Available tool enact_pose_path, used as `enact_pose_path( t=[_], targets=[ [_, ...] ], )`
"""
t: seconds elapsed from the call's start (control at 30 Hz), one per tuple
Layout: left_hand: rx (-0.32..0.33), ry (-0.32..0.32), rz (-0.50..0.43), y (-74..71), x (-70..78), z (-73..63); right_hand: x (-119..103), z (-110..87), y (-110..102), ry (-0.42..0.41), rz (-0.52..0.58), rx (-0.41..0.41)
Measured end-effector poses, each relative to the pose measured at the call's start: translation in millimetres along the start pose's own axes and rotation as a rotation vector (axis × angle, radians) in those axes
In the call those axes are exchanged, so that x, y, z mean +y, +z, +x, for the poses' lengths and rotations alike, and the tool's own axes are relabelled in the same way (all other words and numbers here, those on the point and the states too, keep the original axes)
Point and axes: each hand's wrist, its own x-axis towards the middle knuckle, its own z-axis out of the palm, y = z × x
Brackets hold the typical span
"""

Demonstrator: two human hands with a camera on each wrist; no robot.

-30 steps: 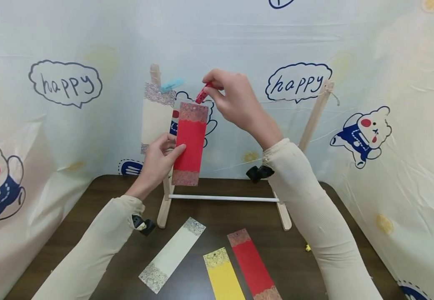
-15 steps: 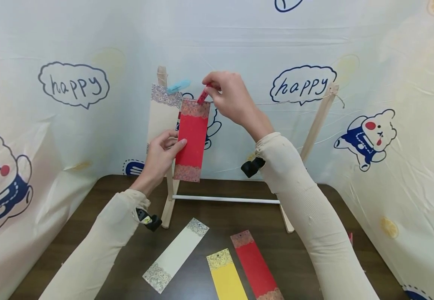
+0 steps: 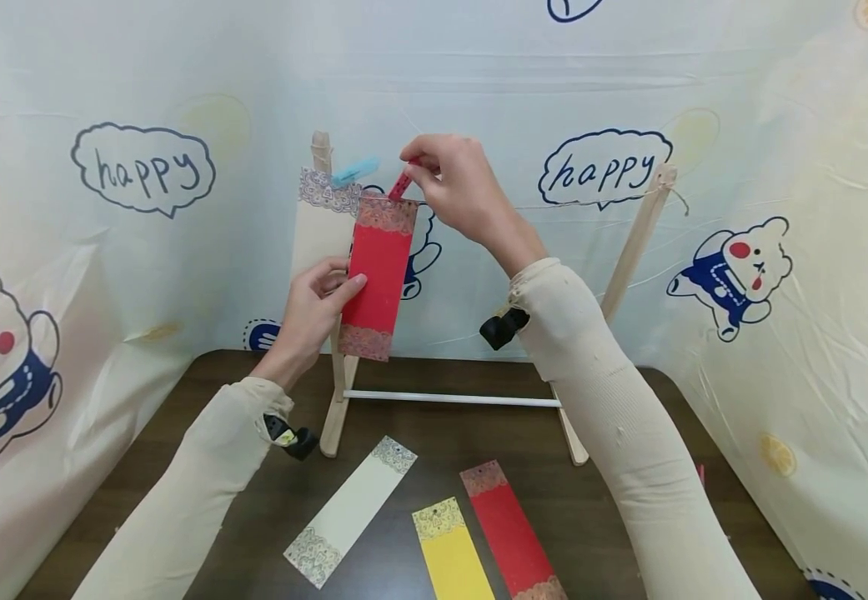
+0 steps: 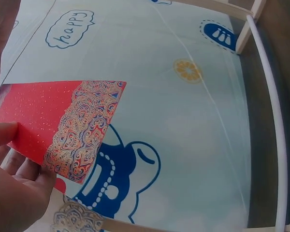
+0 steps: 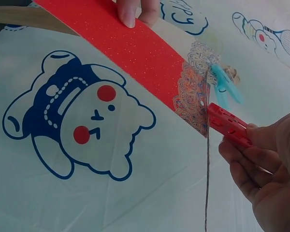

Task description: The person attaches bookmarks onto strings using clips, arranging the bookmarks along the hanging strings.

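Red lace-bordered paper strip (image 3: 377,275) meets the string (image 5: 207,174)

Just raised near the wooden rack (image 3: 634,242)'s upper left corner, I see it gripped by the left hand (image 3: 312,312); the right hand (image 3: 459,187) pinches a red clothespin (image 5: 229,125), now at the strip's top edge, bringing all three together.

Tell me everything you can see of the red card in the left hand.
The red card is a flat, narrow rectangle, apparently stiff paper, with pale speckles and lacy patterned bands across both ends. It is held up nearly upright, its top leaning slightly right in the head view, the string running along its top edge. The left hand pinches its left side. A red clip is at the top edge; whether it grips the card is unclear.
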Motion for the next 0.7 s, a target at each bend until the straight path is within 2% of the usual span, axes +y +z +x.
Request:
enact_pose_path(
  t=[0.3, 0.7],
  targets=[
    [-0.007, -0.001, -0.014, -1.2, 7.6, -0.1, -1.0, 2.3, -2.0, 0.011, 0.073, 0.006],
    [-0.023, -0.022, -0.039, -4.0, 8.0, -1.5, 7.5, -0.9, 0.6, 0.021, 0.207, 0.015]
  ],
)
